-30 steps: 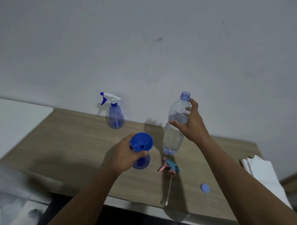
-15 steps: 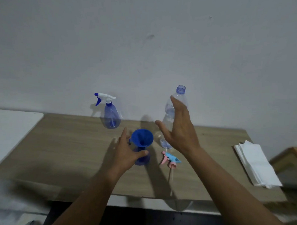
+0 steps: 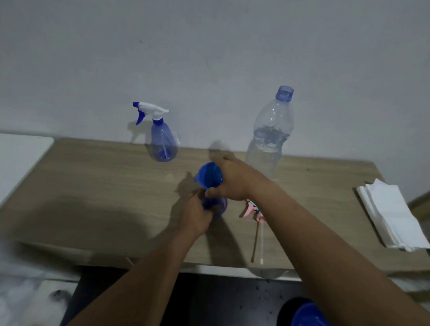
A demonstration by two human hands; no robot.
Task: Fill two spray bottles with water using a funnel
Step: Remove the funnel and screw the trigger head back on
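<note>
A blue funnel [image 3: 207, 175] sits in the neck of an open blue spray bottle [image 3: 217, 205] at the middle of the wooden table [image 3: 104, 197]. My left hand [image 3: 196, 213] grips that bottle's body from the left. My right hand [image 3: 233, 180] holds the funnel's rim from the right. A clear water bottle [image 3: 269, 138], uncapped and partly full, stands behind my right hand. A second spray bottle [image 3: 160, 140] with a white and blue trigger head stands at the back by the wall. A pink and blue trigger head [image 3: 252, 211] with its tube lies on the table under my right forearm.
A stack of white paper napkins [image 3: 391, 217] lies at the table's right end. A white surface [image 3: 9, 161] adjoins the table on the left. A blue bowl-like object [image 3: 310, 324] sits low on the dark floor at the lower right.
My right hand let go of the water bottle, which now stands on the table, and came down onto the funnel. My left hand slid lower on the spray bottle. The camera tilted downward.
</note>
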